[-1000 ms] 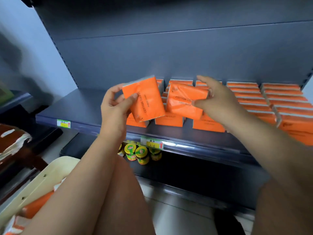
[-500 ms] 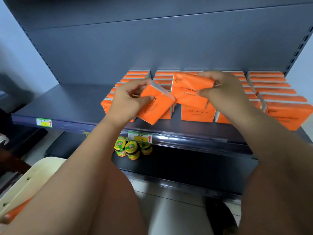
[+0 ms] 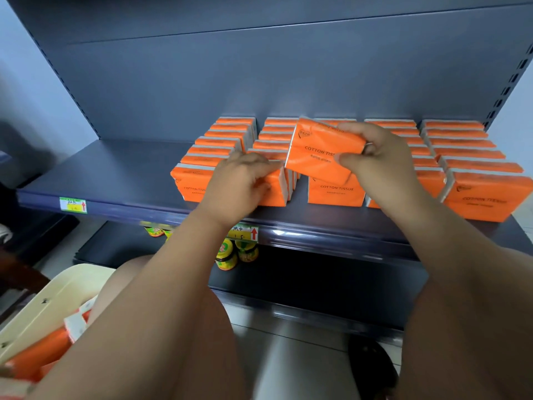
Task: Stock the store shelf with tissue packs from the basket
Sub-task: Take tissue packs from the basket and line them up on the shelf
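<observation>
On the dark blue metal shelf point(image 3: 115, 168), the orange plastic-wrapped tissue pack point(image 3: 275, 194) raised a second ago is now set upright at a row's front, gripped by the left hand point(image 3: 239, 183). A second orange pack point(image 3: 314, 148) is held tilted above by the right hand point(image 3: 380, 157), placement pending.

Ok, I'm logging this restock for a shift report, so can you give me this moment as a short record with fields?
left hand: fingers curled on the front pack, on the shelf at the front of the second row from the left
right hand: holds the raised pack tilted above the rows
shelf: five rows of orange tissue packs
basket: lower left, holds more orange packs
lower shelf: jars with yellow lids
</observation>
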A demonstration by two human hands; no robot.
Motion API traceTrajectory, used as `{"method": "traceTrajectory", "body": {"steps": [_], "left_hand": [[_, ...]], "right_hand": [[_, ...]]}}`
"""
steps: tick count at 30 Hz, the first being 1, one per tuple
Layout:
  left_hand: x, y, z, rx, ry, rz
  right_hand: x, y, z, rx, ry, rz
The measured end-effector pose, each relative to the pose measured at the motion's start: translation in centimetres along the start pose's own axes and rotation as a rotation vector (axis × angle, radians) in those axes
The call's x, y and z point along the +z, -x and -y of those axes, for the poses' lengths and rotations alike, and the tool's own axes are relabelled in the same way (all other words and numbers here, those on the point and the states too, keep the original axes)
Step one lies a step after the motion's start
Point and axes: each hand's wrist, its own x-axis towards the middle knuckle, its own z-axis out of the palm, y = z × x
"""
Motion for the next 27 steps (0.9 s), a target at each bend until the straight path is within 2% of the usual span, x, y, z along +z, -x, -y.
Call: {"method": "traceTrajectory", "body": {"steps": [5,13,16,19,21,27], "left_hand": [[1.2,0.3,-0.9,-0.031,-0.168,-0.013],[1.6,0.7,-2.0,-0.073,-0.15,-0.079],[0.9,0.8,-3.6,-0.193,0.034,-0.146],[0.7,1.6,-6.3,-0.337,0.439,-0.188],[1.0,1.8,-7.9,-0.388,0.612,-0.161],[3.1,1.3,-10.5,-0.568,0.862,-0.116]], "right_hand": [[-0.3,0.1,0.0,-0.024,0.057,0.038],[-1.1,0.9,0.6,-0.029,0.109,0.056],[-2.0,1.3,1.0,-0.039,0.144,0.036],[-3.0,1.9,1.1,-0.053,0.141,0.022],[-3.4,2.0,0.8,-0.045,0.161,0.033],[-4.5,2.8,0.9,-0.009,0.354,0.172]]}}
